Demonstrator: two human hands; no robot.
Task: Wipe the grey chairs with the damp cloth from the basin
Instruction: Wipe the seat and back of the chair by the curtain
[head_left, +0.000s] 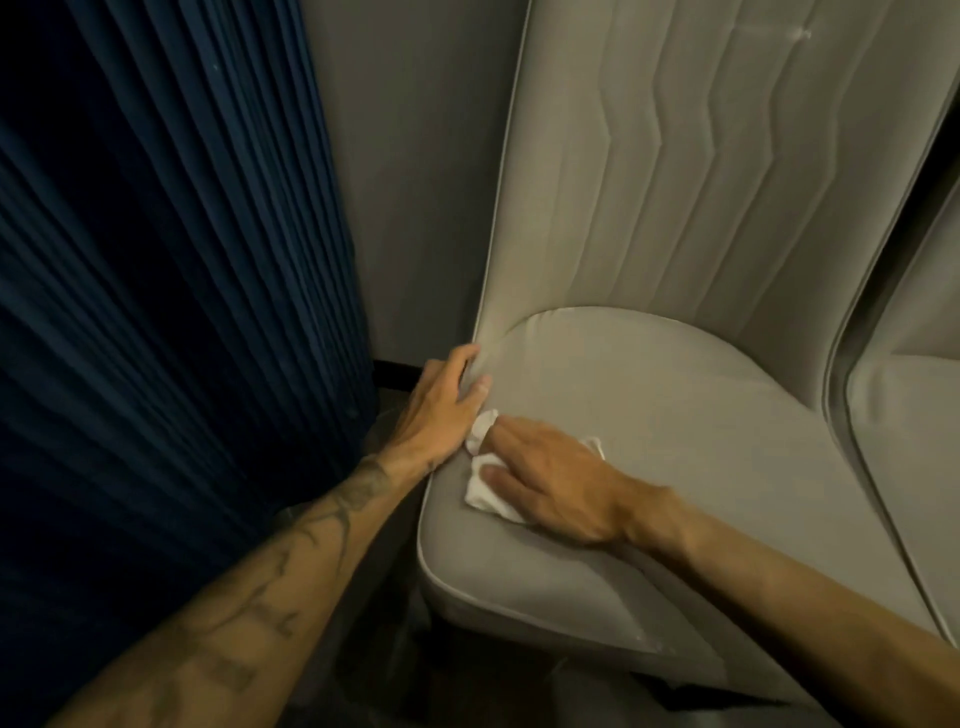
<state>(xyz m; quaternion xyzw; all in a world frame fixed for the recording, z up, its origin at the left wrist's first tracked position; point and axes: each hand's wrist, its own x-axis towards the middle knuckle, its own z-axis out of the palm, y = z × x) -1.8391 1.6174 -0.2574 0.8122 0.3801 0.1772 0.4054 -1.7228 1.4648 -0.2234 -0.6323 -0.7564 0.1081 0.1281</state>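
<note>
A grey upholstered chair (675, 415) with a tall stitched back fills the middle and right of the head view. My right hand (550, 478) lies flat on the seat near its left edge and presses a crumpled white cloth (485, 493) onto it; most of the cloth is hidden under the palm. My left hand (441, 410) grips the seat's left rim where it meets the backrest, fingers curled over the edge. No basin shows in this view.
A dark blue pleated curtain (171, 312) hangs close on the left. A grey wall (410, 182) stands behind the chair. A second grey chair (914, 431) sits tight against the first on the right.
</note>
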